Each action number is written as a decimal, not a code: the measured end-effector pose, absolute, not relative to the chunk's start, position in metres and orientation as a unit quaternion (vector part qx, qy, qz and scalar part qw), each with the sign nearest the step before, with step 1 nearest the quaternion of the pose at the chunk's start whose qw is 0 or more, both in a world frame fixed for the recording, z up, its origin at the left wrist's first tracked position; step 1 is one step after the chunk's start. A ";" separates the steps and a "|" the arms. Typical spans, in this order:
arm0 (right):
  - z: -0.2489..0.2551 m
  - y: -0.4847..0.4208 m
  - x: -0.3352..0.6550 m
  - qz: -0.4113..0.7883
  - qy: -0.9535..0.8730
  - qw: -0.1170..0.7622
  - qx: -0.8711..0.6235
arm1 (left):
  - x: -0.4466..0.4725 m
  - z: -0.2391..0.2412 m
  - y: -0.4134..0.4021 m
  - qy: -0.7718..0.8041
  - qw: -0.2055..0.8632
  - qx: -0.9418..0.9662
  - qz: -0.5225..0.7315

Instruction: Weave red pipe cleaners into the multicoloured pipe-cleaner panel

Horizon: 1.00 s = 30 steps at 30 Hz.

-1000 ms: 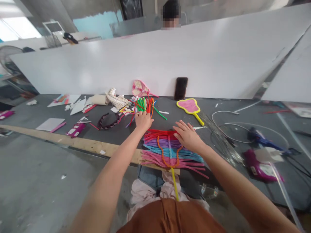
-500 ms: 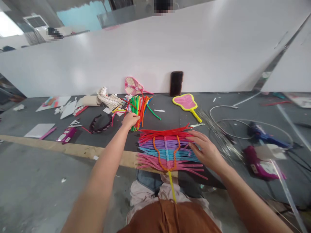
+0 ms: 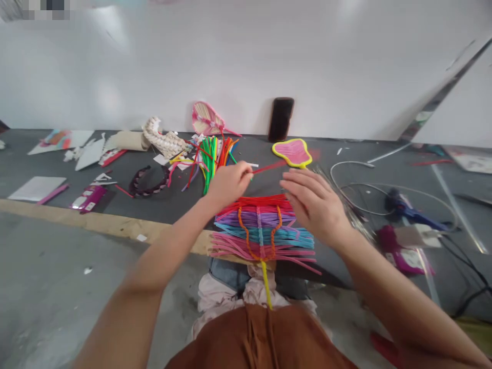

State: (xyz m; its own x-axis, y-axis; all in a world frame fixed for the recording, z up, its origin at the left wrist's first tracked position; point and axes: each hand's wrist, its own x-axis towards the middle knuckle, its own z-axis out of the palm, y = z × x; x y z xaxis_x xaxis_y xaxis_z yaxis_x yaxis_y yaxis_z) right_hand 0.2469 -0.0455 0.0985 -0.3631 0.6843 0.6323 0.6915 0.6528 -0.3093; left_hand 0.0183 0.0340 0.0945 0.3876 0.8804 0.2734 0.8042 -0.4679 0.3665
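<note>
The left hand (image 3: 230,182) pinches a red pipe cleaner (image 3: 267,167) just beyond the striped pipe-cleaner mat (image 3: 261,238); the right hand (image 3: 317,207), its grip apart, looks empty. The red pipe cleaner should be light, fuzzy and bendable, best taken near an end.

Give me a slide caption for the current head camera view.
Left hand holding a blurred red strand, right hand open nearby, by rows of colorful strands on the dark table.
</note>
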 end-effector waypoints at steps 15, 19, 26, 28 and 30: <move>0.035 -0.021 0.247 0.117 -0.844 0.162 -0.498 | 0.025 0.034 -0.025 0.509 0.060 0.845 0.153; 0.027 -0.021 0.249 0.105 -0.835 0.119 -0.527 | 0.029 0.019 -0.027 0.527 0.065 0.838 0.124; 0.030 -0.021 0.256 0.069 -0.838 0.054 -0.539 | 0.032 0.011 -0.023 0.546 0.076 0.824 0.132; 0.032 -0.022 0.255 0.057 -0.838 0.042 -0.542 | 0.032 0.011 -0.022 0.547 0.078 0.824 0.128; 0.033 -0.023 0.253 0.047 -0.839 0.033 -0.541 | 0.033 0.012 -0.021 0.547 0.079 0.825 0.123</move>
